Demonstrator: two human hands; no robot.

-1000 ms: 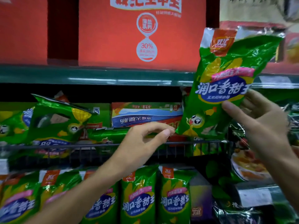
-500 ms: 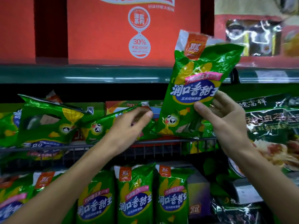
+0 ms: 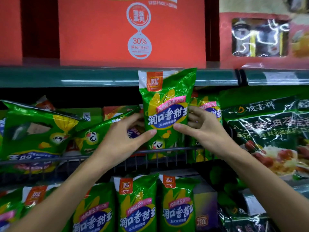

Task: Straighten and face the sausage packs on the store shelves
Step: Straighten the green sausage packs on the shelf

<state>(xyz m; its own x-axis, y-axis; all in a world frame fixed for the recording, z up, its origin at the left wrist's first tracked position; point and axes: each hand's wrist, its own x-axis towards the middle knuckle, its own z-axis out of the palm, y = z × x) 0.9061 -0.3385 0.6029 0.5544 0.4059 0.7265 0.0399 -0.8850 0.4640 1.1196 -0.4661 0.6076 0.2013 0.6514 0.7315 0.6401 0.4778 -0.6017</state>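
Held pack: a green corn-sausage pack (image 3: 165, 114) stood upright, label forward, its foot behind the wire shelf rail (image 3: 167, 150) — its top reached the teal shelf edge (image 3: 100, 77).
Left hand (image 3: 123, 139): its grip pinched the pack's left edge, thumb on the front, fingers behind.
Right hand (image 3: 200, 129): gripped the right edge the same way — thumb in front, fingers curled behind.
Neighbours: two green packs (image 3: 38, 131) lay tilted to the left; another upright pack (image 3: 207, 111) stood just behind the right hand.
Lower shelf: a row of upright packs (image 3: 138, 206), faces forward.
Right side: a dark green bag (image 3: 270, 131).
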